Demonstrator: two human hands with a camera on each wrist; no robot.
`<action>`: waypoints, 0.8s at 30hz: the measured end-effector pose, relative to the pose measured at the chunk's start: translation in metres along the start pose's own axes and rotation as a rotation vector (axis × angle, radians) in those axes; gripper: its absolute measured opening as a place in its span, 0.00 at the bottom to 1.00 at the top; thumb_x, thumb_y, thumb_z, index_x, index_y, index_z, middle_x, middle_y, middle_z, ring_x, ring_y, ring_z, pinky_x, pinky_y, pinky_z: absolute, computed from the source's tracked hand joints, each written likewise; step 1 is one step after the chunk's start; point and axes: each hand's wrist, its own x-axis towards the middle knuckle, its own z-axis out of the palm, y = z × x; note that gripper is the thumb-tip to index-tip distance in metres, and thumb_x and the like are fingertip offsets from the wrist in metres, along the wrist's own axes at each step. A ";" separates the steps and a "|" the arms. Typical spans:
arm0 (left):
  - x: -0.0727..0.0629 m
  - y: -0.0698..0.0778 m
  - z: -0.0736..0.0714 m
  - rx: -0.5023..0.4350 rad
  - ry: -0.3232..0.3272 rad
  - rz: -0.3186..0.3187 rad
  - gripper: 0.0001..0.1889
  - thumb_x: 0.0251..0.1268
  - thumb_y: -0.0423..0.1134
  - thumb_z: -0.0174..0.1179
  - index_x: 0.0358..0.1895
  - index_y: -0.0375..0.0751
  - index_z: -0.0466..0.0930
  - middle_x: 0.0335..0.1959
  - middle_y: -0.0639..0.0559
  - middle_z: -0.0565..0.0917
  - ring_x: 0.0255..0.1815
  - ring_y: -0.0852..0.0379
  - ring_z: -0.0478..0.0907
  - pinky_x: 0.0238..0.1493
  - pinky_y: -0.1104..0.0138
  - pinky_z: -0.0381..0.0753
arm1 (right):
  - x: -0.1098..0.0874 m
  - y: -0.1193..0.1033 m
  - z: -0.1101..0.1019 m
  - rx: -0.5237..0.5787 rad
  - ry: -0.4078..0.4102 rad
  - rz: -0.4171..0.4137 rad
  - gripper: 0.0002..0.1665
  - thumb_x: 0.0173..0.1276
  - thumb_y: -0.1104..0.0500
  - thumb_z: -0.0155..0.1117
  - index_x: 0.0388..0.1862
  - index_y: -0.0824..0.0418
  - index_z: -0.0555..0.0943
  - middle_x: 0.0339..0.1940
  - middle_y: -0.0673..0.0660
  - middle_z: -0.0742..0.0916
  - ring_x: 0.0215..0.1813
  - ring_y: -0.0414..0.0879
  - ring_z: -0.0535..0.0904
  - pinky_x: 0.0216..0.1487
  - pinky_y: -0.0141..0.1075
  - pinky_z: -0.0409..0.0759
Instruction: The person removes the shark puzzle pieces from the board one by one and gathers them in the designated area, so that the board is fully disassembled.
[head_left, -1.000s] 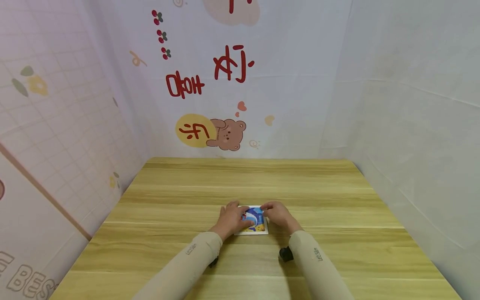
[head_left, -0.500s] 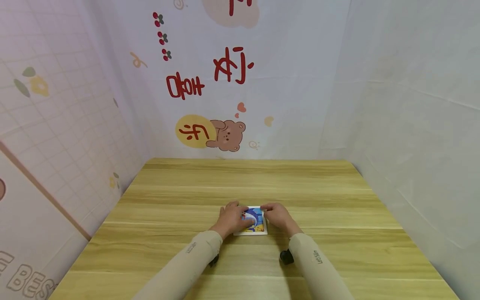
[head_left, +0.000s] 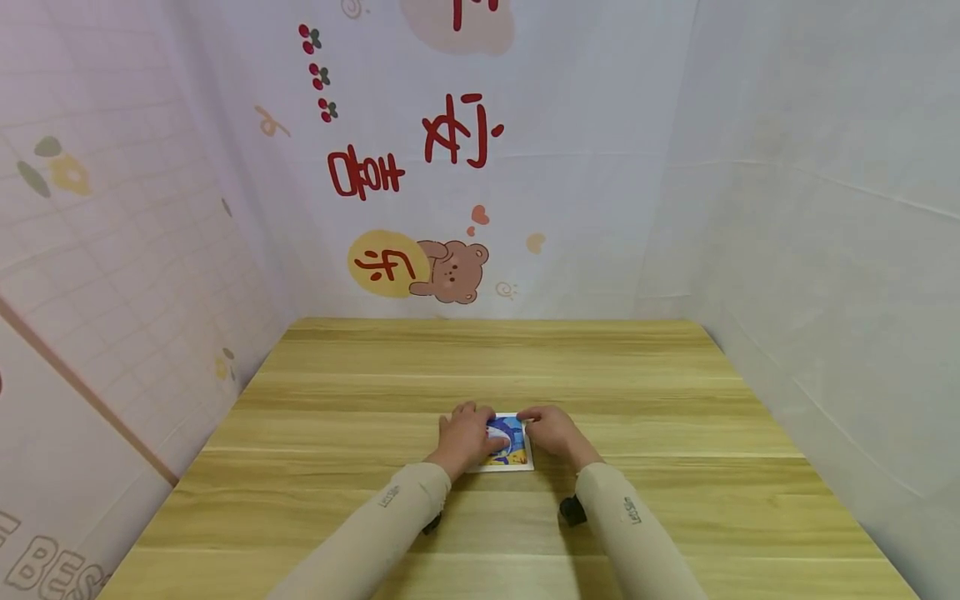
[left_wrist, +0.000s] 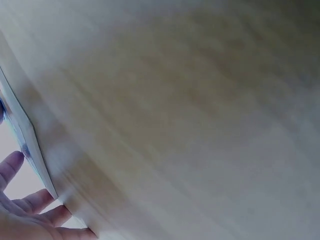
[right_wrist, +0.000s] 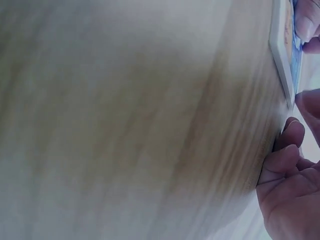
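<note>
Left hand (head_left: 462, 439): fingers spread and fairly straight, lying over the left part of 1 picture board (head_left: 515, 444), thumb on its printed face; not wrapped round it. Right hand (head_left: 553, 432): just beyond the board's right edge, some fingers curled down at the bench, 1 digit touching the far right corner; cannot tell if it pinches. So 2 hands, 1 board, lying flat between them, white border, blue and yellow print with 1 blue-and-white sea animal, partly under the left hand.

Behind the hands, nearer the person: 2 light sleeves (head_left: 375, 521), 1 per arm; 2 black objects (head_left: 573, 510), 1 under each cuff, too small to identify. Under both hands: 1 wood-grain bench (head_left: 480, 367).

Past the hands: 1 back cloth (head_left: 600, 167) with 1 bear (head_left: 457, 273), 1 yellow disc (head_left: 388, 263) touching it, 3 cherry pairs (head_left: 320, 77), 2 reddish hearts (head_left: 480, 215). Well left of the left hand: 1 patterned side cloth (head_left: 120, 267). Well right of the right hand: 1 pale side cloth (head_left: 825, 250).
</note>
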 end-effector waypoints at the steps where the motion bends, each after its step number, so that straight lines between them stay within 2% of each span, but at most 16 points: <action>1: 0.000 0.000 0.000 -0.006 0.002 0.000 0.29 0.59 0.58 0.68 0.58 0.45 0.80 0.57 0.39 0.76 0.64 0.38 0.68 0.60 0.35 0.62 | 0.000 0.000 -0.001 0.010 -0.006 0.009 0.23 0.59 0.69 0.55 0.52 0.65 0.85 0.48 0.58 0.86 0.40 0.49 0.75 0.39 0.36 0.71; 9: -0.002 -0.001 0.001 -0.023 0.013 0.012 0.29 0.60 0.57 0.68 0.59 0.44 0.80 0.59 0.38 0.75 0.65 0.37 0.67 0.62 0.34 0.60 | 0.000 0.000 -0.002 0.131 -0.024 0.071 0.22 0.60 0.67 0.58 0.54 0.66 0.83 0.55 0.61 0.84 0.51 0.51 0.76 0.57 0.48 0.73; 16: -0.004 -0.001 -0.002 -0.034 0.009 0.020 0.27 0.60 0.56 0.68 0.57 0.43 0.81 0.58 0.38 0.76 0.65 0.38 0.67 0.61 0.36 0.61 | 0.001 0.002 -0.001 0.214 -0.028 0.112 0.19 0.64 0.68 0.61 0.55 0.65 0.82 0.54 0.61 0.84 0.54 0.52 0.76 0.59 0.49 0.72; 24: -0.004 -0.002 -0.003 -0.034 0.007 0.028 0.27 0.61 0.56 0.68 0.57 0.43 0.81 0.56 0.39 0.77 0.63 0.40 0.69 0.61 0.36 0.62 | 0.002 0.006 0.007 0.246 0.006 0.049 0.18 0.65 0.68 0.66 0.55 0.67 0.82 0.45 0.57 0.86 0.49 0.50 0.80 0.54 0.45 0.78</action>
